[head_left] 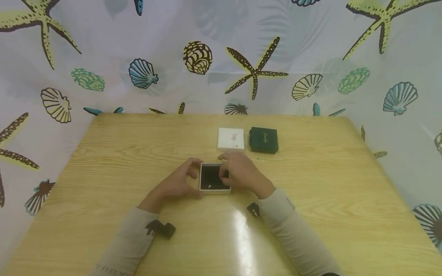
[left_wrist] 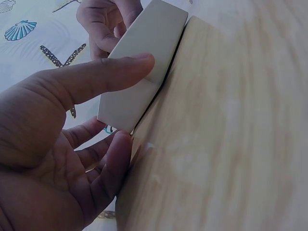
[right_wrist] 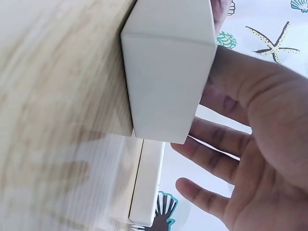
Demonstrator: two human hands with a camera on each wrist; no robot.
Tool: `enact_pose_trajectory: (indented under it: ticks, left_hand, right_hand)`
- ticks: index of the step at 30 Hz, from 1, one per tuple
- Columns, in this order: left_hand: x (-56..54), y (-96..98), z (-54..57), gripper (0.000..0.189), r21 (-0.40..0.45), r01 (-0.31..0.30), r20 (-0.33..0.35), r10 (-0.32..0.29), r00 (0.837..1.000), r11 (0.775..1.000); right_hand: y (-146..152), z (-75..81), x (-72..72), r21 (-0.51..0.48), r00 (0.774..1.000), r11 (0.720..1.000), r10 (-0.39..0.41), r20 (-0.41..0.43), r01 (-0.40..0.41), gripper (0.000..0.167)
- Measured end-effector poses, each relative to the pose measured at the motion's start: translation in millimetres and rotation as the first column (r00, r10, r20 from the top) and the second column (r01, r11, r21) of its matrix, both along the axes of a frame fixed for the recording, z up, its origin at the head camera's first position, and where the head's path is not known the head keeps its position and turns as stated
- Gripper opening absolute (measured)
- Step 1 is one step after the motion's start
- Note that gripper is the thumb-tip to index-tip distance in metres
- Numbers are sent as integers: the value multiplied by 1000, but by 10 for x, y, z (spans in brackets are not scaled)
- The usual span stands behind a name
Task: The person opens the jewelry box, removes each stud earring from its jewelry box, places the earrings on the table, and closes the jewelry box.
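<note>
An open white box (head_left: 215, 192) with a black inner pad (head_left: 210, 175) lies on the table between both hands. A small silver star-shaped piece (head_left: 209, 186) sits on the pad near its front left. My left hand (head_left: 177, 182) holds the box at its left end, thumb (left_wrist: 120, 74) on the near wall and fingertips by the far corner. From the right, my right hand (head_left: 243, 172) reaches over the box, thumb and forefinger bent down at the pad. In the right wrist view the box wall (right_wrist: 163, 86) hides those fingertips, so whatever they pinch cannot be seen.
Behind the box lie a white lid (head_left: 230, 138) with a red print and a dark green box (head_left: 264, 140) with gold lettering. Tiny pale bits (head_left: 260, 158) rest in front of the green box. A shell-patterned curtain (head_left: 165, 46) hangs beyond the wooden table (head_left: 138, 138).
</note>
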State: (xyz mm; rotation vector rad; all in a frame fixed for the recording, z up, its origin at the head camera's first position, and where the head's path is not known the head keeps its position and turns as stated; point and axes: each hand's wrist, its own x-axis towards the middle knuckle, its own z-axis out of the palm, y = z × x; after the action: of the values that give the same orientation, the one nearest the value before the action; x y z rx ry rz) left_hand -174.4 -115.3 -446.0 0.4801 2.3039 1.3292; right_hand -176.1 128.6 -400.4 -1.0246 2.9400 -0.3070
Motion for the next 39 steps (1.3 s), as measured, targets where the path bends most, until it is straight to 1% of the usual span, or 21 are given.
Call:
enact_pose_trajectory:
  ticks: [8,12,16,21,28,34,36,39]
  left_hand:
    - [7,-10,-32,95,4,7,0,-7,1000,1000]
    - [4,-8,-28,96,-2,2,2,-2,1000,1000]
    - [1,-7,-26,95,-10,2,0,-2,1000,1000]
    - [6,-7,-18,95,-12,-2,-8,2,1000,1000]
    - [16,-3,-13,96,-15,-7,-6,7,1000,1000]
    - [13,4,-12,96,-17,-15,0,15,1000,1000]
    - [11,5,-12,96,-15,-15,-1,15,1000,1000]
    - [12,3,-10,96,-16,-15,-1,15,1000,1000]
  right_hand:
    - [41,-52,-39,-16,996,998,53,-66,-54,4]
    - [83,-28,-63,-41,996,997,65,-57,-68,4]
    - [163,9,-77,-100,999,994,33,0,-33,4]
    - [285,53,-94,-167,997,985,-31,76,43,5]
    - [480,51,-166,-197,988,976,-66,140,93,6]
    - [635,37,-211,-220,967,962,-111,230,163,7]
    - [675,27,-224,-216,960,962,-111,256,169,8]
    - [724,-2,-249,-208,957,965,-98,273,158,8]
